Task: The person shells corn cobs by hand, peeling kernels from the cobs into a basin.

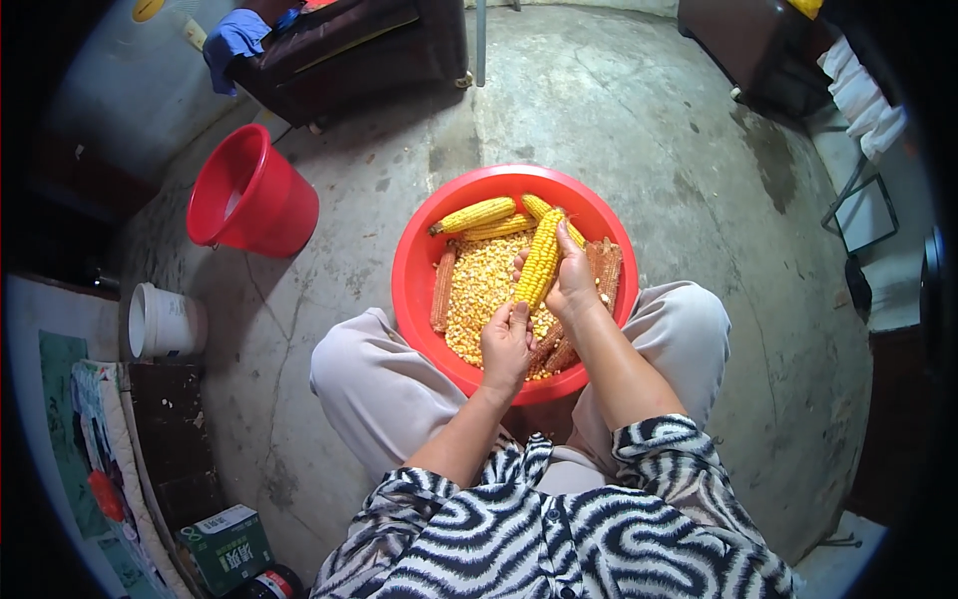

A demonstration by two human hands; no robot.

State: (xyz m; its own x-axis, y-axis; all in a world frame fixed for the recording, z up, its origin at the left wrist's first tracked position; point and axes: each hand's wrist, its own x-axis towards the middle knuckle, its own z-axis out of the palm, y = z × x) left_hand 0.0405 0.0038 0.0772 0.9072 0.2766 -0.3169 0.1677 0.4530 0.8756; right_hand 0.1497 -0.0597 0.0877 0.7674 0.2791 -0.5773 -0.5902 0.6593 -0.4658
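Observation:
Between my knees is a wide red plastic basin (419,314) holding loose corn kernels (479,284). Above them I hold a yellow ear of corn (540,258), tilted with its upper end to the right. My left hand (508,344) grips its lower end, thumb on the kernels. My right hand (572,273) is wrapped round its right side, with fingertips showing at the left edge. More whole ears (473,216) lie at the basin's far side. A bare reddish cob (444,288) leans at the left, and several bare cobs (610,273) lie at the right, partly under my right arm.
A red bucket (273,202) stands on the concrete floor (359,180) at the left, with a white plastic bucket (176,322) nearer. Dark sofas (359,52) are beyond. A green box (228,554) sits at the lower left, and a dark-framed panel (868,217) is at the right.

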